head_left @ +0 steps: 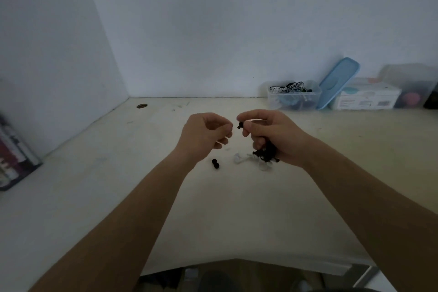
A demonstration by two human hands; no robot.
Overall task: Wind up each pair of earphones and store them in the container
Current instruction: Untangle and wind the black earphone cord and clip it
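Observation:
My right hand [270, 133] grips a bunched black pair of earphones [266, 153]; one black end pokes out between thumb and forefinger at the top. My left hand [206, 134] hovers just left of it with fingers curled; whether it pinches the thin cable I cannot tell. A black earbud [215, 164] hangs or lies below my left hand. White earphones [244, 158] lie on the table under my right hand. The clear plastic container [294, 95] with several wound earphones stands at the back right.
A blue lid [337, 83] leans against a white box [366, 97] beside the container. More clear boxes [412, 87] stand at the far right. Books [14, 156] lean at the left edge. A cable hole [141, 106] is at the table's back left.

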